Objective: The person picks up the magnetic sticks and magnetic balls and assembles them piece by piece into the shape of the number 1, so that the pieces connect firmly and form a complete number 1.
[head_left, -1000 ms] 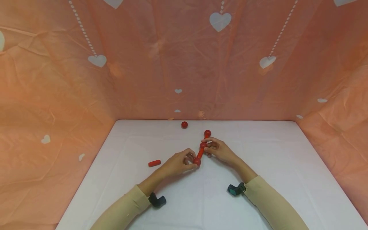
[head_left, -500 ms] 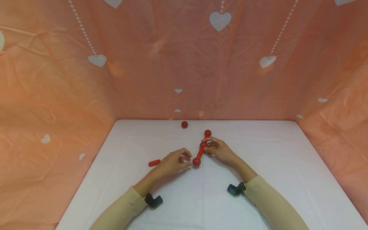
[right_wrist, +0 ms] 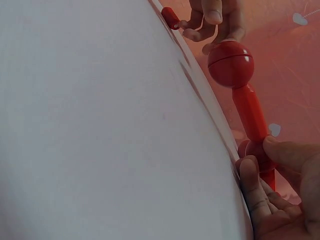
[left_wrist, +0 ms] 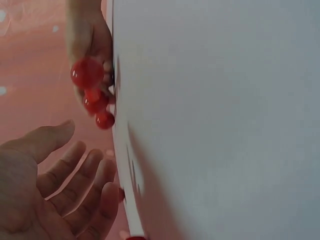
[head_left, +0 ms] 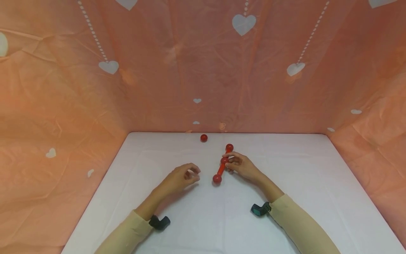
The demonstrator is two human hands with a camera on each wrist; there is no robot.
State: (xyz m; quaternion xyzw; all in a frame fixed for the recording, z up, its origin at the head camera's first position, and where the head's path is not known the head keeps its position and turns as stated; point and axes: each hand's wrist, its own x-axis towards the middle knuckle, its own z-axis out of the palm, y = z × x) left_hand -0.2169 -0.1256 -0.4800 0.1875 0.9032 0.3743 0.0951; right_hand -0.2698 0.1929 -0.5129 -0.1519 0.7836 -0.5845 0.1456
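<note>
Red ball-and-rod chain [head_left: 221, 169]: between the hands, at the middle of the white table [head_left: 253, 233].
Long axis runs from near left to far right; the right hand [head_left: 241, 167], the nearer, grips the middle ball [head_left: 224, 160] between thumb and fingers. Left hand [head_left: 180, 179] stands apart to the left, fingers loosely bent and holding nothing; the near end ball [head_left: 217, 179] lies rightward of its fingertips. Loose red rod [right_wrist: 170, 18] appears beside the left fingers in the right wrist view (contact cannot be determined).
</note>
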